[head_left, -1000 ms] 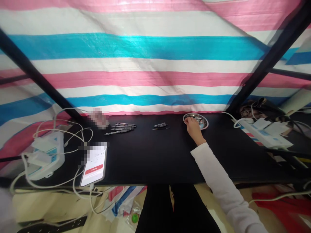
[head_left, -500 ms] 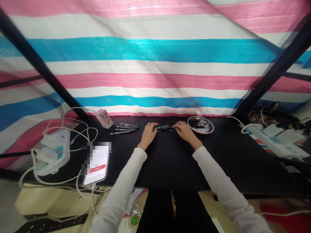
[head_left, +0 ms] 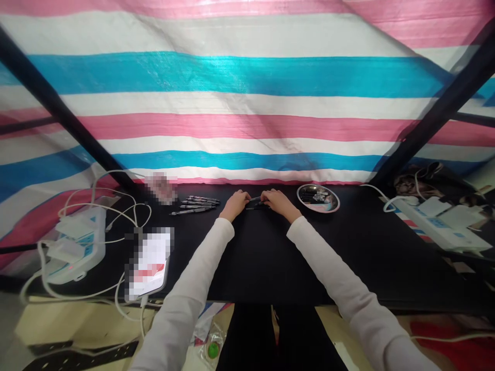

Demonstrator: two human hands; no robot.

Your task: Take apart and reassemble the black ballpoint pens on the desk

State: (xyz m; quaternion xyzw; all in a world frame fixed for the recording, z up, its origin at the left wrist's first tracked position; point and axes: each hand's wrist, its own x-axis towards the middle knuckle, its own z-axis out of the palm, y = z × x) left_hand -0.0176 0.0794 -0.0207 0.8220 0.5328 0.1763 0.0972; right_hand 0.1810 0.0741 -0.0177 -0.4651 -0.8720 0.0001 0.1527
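My left hand (head_left: 235, 204) and my right hand (head_left: 277, 201) lie close together at the middle of the black table (head_left: 263, 257), fingertips nearly meeting. Between them is a small group of dark pens (head_left: 255, 204), partly hidden by my fingers. Whether either hand grips a pen is hard to see. To the left, several dark pens (head_left: 195, 204) lie side by side. To the right, a round metal dish (head_left: 318, 198) holds more dark pens.
A blurred phone (head_left: 149, 263) and a small blurred box (head_left: 161, 187) stand left of the hands. White power strips (head_left: 77, 245) (head_left: 436, 226) with cables lie at both sides. A striped tarp and dark poles rise behind the table.
My right hand has moved left from the metal dish to the middle pens. My left hand has come into view and now nears the right hand over those pens.
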